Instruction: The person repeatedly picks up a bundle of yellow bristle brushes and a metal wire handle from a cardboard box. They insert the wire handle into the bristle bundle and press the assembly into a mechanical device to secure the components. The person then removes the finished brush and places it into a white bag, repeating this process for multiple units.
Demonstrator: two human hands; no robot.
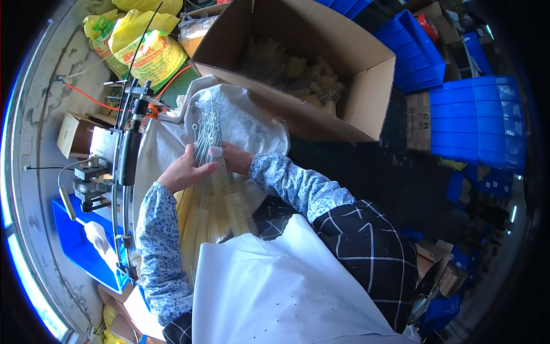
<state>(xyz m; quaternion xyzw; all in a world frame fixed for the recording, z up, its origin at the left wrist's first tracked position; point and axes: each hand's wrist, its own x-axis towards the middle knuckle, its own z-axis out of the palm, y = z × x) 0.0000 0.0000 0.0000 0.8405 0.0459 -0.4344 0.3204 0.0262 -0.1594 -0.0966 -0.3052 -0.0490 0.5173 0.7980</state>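
The one view looks from the left of two fisheye cameras worn side by side on the person's head, steeply downward and from fairly near, at the hands [182, 172]. The white apron [275, 286], on the near side of the hands, looms largest. Beyond them the view reaches a cardboard box [369, 92]; left of them, the wall [43, 126] bends toward the rim.

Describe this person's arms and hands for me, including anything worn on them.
Both forearms wear blue-and-white floral cloth sleeve covers reaching the wrists. Above them shows black fabric with a white grid check. The left hand looks ungloved; the right hand, also ungloved, has a short white wrap on one digit, apparently the thumb.
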